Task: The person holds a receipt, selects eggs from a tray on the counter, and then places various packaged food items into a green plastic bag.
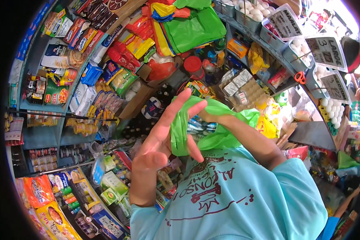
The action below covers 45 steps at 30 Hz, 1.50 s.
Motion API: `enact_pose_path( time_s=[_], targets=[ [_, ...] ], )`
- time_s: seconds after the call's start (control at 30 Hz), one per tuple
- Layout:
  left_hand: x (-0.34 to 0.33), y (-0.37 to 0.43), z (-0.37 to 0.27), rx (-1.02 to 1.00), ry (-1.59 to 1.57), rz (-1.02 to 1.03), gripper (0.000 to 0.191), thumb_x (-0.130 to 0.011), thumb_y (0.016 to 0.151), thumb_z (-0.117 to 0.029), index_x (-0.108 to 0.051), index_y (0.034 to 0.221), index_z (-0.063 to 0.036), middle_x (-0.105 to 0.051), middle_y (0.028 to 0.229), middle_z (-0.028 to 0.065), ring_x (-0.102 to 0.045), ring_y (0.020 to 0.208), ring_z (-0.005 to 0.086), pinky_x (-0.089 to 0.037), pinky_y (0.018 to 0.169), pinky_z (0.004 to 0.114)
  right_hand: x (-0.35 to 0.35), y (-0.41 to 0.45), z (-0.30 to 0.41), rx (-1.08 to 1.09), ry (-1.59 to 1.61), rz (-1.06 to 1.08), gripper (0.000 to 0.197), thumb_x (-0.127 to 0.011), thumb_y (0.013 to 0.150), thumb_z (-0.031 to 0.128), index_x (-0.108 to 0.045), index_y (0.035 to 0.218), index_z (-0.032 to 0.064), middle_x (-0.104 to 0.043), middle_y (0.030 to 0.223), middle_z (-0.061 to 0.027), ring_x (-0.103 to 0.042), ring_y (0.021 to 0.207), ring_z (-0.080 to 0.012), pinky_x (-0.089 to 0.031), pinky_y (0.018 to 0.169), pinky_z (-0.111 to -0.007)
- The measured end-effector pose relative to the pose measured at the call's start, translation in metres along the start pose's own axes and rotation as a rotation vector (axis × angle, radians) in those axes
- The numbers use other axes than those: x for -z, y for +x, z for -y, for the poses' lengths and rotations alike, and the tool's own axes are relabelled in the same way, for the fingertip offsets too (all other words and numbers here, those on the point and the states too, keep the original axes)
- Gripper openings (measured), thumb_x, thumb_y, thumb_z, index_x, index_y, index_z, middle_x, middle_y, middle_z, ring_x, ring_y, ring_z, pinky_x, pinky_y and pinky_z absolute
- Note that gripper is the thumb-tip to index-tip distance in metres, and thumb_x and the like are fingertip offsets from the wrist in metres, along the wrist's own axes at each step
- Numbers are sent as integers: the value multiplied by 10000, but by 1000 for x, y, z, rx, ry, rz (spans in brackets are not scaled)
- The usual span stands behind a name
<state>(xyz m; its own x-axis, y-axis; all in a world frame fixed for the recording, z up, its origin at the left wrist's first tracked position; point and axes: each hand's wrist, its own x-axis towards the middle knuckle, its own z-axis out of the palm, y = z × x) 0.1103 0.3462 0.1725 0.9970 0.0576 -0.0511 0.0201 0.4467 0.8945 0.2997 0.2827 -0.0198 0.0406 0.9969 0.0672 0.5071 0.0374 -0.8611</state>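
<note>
A thin green plastic bag (pixel 180 129) is stretched between my hands in front of my chest. My left hand (pixel 160 135) has its fingers spread, and a gathered strip of the bag passes between them. On the other side, my right hand (pixel 208 115) reaches in at the bag's upper part, with green film around the wrist. Its fingertips are hidden behind the bag and my left fingers, so their grip is unclear. Blue-and-white packets (pixel 201 124) show through the bag's opening; whether they lie inside or beyond it is unclear.
Shelves of packaged food (pixel 63 57) rise on the left. Stacked green plastic bags (pixel 195 30) hang ahead. Egg bins (pixel 253 15) with price signs line the upper right, near orange-handled scissors (pixel 300 77). An egg tray (pixel 247 94) bears small boxes. Other people are partly visible at right.
</note>
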Motion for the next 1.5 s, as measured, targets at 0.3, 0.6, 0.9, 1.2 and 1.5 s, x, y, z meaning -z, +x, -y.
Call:
enact_pose_path(
  time_s=[0.3, 0.6, 0.9, 1.2, 1.5],
  targets=[
    [-15, -6, 30, -41, -43, -9, 1225, -782, 790, -496, -34, 1647, -41, -181, 1651, 310, -726, 986, 295, -519, 966, 406, -3, -6, -7, -69, -10, 33, 506, -698, 872, 236, -552, 1317, 44, -560, 1358, -192, -630, 1135, -411, -516, 946, -491],
    [-22, -12, 45, -44, -43, 0, 1173, -770, 829, -479, -53, 1649, -42, -142, 1652, 332, -711, 1010, 280, -477, 1020, 418, -11, -3, -8, -81, -36, 62, 456, -674, 886, 232, -575, 1293, 53, -584, 1320, -185, -641, 1118, -399, -520, 935, -485],
    [-17, -17, 58, -113, -94, 4, 1155, -752, 852, -468, -35, 1645, -33, -122, 1637, 373, -707, 1011, 278, -487, 1010, 433, 0, -2, -17, -101, -43, 142, 408, -650, 901, 229, -597, 1270, 62, -609, 1283, -178, -651, 1102, -387, -523, 924, -479],
    [-18, -14, 63, -122, -136, 20, 1164, -754, 853, -462, -26, 1638, -6, -108, 1617, 413, -711, 1003, 256, -480, 1011, 397, 12, -13, -20, -140, -55, 176, 365, -626, 915, 225, -619, 1246, 71, -633, 1246, -171, -662, 1085, -376, -526, 913, -473],
    [-25, -8, 62, -154, 2, -41, 1150, -769, 848, -448, -69, 1632, 19, -117, 1663, 316, -694, 1017, 222, -464, 1024, 375, 7, -24, -24, -163, -60, 163, 327, -602, 930, 221, -641, 1222, 79, -657, 1208, -164, -672, 1069, -364, -530, 903, -467]
  ],
)
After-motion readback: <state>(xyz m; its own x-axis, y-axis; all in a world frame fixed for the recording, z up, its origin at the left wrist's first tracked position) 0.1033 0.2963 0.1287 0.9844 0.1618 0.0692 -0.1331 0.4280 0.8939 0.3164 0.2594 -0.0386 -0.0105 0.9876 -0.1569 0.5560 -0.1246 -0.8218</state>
